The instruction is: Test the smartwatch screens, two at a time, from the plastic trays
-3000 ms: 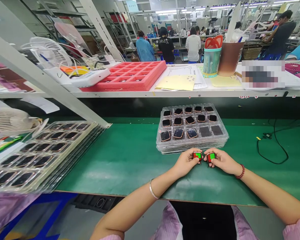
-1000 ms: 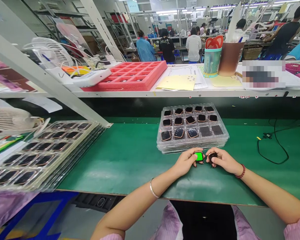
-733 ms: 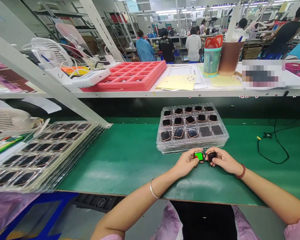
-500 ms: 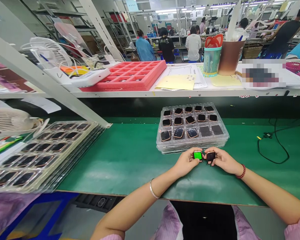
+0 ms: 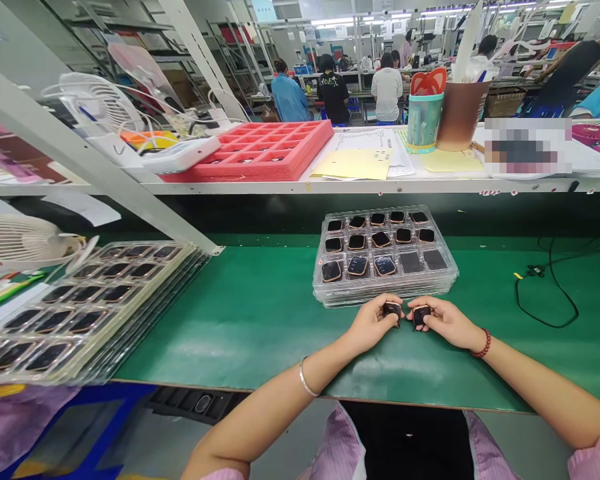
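The left hand (image 5: 373, 325) pinches a dark square smartwatch body (image 5: 392, 309) between its fingers (image 5: 377, 305), and the right hand (image 5: 445, 321) pinches another smartwatch body (image 5: 421, 315) likewise. Both hands rest just in front of a stacked clear plastic tray (image 5: 385, 294) of similar watches on the green tabletop (image 5: 240, 327).

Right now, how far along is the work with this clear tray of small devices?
Thirteen pockets of the clear tray already hold devices. The left hand and right hand each hold one device. Two front-right pockets look empty.
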`<state>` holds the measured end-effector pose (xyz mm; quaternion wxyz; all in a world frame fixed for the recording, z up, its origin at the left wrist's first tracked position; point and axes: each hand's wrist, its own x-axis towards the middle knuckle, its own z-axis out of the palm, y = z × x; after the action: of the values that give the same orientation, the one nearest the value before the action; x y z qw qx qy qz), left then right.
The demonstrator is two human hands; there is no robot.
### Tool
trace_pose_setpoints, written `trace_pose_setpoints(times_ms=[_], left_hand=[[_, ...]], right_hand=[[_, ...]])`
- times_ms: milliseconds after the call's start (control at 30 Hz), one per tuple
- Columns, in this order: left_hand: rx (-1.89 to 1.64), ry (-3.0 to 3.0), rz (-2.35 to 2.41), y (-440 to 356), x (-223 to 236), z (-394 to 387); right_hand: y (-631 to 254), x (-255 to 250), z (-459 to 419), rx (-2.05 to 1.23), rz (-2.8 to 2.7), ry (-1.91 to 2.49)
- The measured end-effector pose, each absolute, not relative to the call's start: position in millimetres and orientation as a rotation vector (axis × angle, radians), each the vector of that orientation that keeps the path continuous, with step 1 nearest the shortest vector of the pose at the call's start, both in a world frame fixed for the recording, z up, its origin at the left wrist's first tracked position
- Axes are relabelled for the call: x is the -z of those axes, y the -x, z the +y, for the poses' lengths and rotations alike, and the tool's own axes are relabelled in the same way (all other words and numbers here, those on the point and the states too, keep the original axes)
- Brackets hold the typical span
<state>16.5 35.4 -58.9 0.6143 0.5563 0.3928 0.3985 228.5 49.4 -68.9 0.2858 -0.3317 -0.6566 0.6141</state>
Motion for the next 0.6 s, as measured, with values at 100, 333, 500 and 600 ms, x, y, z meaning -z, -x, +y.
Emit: trace_pose_setpoints(times_ms=[100,333,500,600], left_hand=[[-0.901,-1.301,0.932,-17,57,35],[-0.875,-1.288,0.950,-16,57,35],[-0.887,-1.255,0.914,-16,58,36],[-0.843,-1.156,0.822,-14,55,36]], right_hand=[[-228,68,48,-1.645,-1.744,0.880],[-227,66,48,-1.667,-1.714,0.863],[-228,63,48,-1.741,-1.619,0.821],[-229,57,48,-1.878,-1.453,0.753]])
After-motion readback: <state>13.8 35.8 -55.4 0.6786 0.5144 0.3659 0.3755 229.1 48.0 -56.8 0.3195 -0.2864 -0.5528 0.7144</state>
